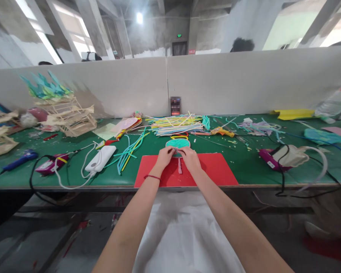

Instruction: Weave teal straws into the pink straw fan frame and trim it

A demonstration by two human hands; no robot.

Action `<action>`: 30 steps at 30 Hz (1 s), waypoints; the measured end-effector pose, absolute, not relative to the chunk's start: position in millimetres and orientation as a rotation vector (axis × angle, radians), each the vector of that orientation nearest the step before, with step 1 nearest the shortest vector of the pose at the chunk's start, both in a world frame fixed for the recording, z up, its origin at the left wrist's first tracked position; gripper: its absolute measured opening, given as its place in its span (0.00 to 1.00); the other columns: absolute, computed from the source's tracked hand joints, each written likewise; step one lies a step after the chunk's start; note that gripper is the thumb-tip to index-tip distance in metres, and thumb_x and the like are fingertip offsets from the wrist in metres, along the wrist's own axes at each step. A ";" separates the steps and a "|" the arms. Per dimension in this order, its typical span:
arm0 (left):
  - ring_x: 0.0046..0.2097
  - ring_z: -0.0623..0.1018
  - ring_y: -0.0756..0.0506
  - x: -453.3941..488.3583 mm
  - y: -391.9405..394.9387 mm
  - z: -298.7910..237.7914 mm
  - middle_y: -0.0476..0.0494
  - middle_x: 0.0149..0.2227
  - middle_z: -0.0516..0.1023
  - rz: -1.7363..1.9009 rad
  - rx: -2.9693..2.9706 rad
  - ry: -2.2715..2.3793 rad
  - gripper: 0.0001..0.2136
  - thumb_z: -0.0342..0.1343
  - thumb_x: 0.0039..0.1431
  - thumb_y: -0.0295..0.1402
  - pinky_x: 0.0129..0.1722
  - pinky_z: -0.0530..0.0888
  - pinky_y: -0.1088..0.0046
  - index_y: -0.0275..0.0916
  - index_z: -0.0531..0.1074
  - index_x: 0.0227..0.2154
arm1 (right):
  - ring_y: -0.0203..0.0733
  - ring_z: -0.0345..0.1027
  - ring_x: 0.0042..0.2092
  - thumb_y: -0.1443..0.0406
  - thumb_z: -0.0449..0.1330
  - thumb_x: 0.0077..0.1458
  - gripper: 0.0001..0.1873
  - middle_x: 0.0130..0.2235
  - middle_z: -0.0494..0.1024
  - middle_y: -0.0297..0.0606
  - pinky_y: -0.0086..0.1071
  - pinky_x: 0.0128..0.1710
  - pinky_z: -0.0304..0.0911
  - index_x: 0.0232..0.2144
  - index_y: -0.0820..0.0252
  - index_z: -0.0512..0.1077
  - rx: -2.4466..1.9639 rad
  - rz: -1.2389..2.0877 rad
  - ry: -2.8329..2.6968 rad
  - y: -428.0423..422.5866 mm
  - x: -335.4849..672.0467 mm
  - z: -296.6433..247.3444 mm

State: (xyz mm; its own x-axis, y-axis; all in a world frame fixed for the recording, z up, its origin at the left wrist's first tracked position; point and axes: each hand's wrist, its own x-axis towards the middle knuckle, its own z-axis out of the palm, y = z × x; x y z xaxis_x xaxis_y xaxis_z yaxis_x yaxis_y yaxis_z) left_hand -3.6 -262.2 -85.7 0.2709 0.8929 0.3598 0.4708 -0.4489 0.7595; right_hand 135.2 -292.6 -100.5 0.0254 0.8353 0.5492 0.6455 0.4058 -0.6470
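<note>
Head view: left hand [165, 156] and right hand [190, 157] meet side by side, fingertips of both pinched closed on the near edge of a teal disc [177, 143]. The disc lies at the far edge of a red mat [218, 171] on the green table [244, 161]. A pink stick [180, 167] lies between the wrists; a pile of coloured straws [174, 126] and a yellow glue gun [222, 131] lie just beyond.

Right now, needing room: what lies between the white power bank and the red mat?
Head view: teal and yellow craft stems lie between white power bank and red mat; left hand and right hand pinch teal fan.
</note>
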 end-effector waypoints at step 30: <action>0.17 0.64 0.55 0.1 -272.1 -78.8 0.50 0.22 0.73 1.143 1.725 1.196 0.12 0.51 0.55 0.37 0.17 0.62 0.79 0.35 0.73 0.26 | 0.40 0.70 0.35 0.55 0.56 0.52 0.13 0.32 0.76 0.38 0.34 0.36 0.66 0.29 0.58 0.73 -1.094 0.415 -1.479 -292.3 135.2 -91.5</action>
